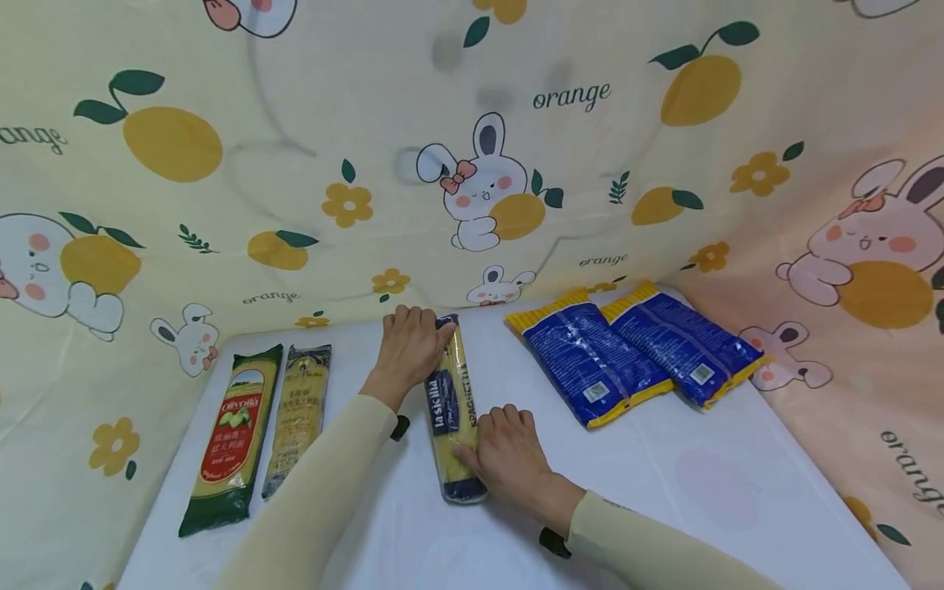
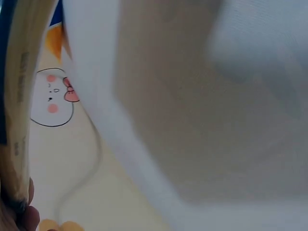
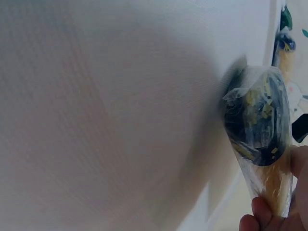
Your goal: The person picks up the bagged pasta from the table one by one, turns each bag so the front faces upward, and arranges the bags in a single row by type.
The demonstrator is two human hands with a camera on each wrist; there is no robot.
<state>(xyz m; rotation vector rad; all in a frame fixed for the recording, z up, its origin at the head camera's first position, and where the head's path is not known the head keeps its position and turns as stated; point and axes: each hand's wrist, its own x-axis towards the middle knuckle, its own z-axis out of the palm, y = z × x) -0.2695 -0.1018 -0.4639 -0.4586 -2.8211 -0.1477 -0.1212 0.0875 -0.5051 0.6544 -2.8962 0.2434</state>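
A clear pack of spaghetti (image 1: 445,410) with dark blue ends and a "la sicilia" label lies lengthwise in front of me at mid-table. My left hand (image 1: 406,351) grips its far end, thumb across the top. Near the close end, my right hand (image 1: 512,455) holds the pack's right side, thumb over the wrapper. The left wrist view has the pack (image 2: 20,82) along its left edge, with fingertips (image 2: 32,217) around one end. In the right wrist view, the blue end of the pack (image 3: 257,115) juts out beyond the fingers (image 3: 262,209) and thumb, close over the white surface.
Left of the pack lie a green and red Olivoila pasta pack (image 1: 236,426) and a slimmer yellow pasta pack (image 1: 298,410). Two blue and yellow bags (image 1: 590,360) overlap at the right. Behind the white table (image 1: 634,508) hangs a printed cloth (image 1: 354,98) with rabbits and oranges.
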